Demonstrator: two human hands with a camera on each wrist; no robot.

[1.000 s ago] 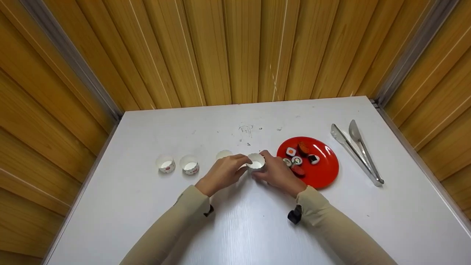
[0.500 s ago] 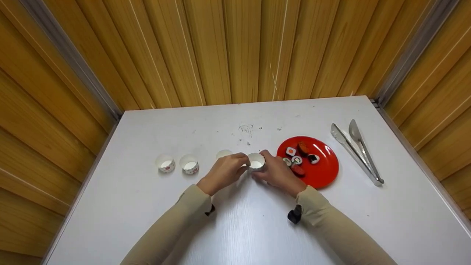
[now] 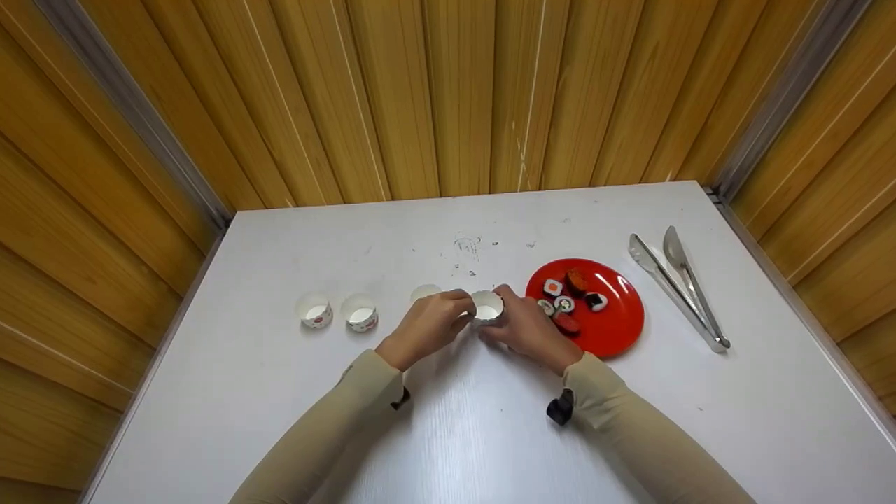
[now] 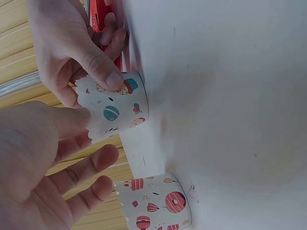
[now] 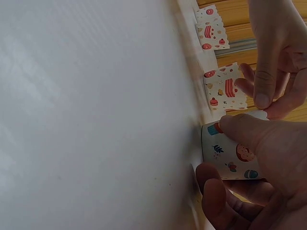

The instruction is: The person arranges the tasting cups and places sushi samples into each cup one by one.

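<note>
Both hands are at a white paper baking cup (image 3: 488, 308) with a scalloped rim, upright on the table. My right hand (image 3: 525, 325) grips its side, thumb on the near wall and fingers around the far side. Its printed wall, with a blue macaron and a cupcake, shows in the left wrist view. My left hand (image 3: 434, 318) pinches the scalloped rim between thumb and forefinger; its other fingers are spread in the left wrist view. Just behind that hand stands another baking cup (image 3: 423, 292), partly hidden, with red prints in the left wrist view.
Two more baking cups (image 3: 315, 312) stand to the left. On the right lies a red plate (image 3: 612, 332) with several small sushi pieces (image 3: 564, 304), close to the right hand. Metal tongs (image 3: 675, 294) lie farther right. Wood-look panels (image 3: 462, 105) enclose the white table.
My left fingertips have shifted slightly left, from reaching over the cup's inside to its left rim. The right hand and the cup have stayed nearly in place.
</note>
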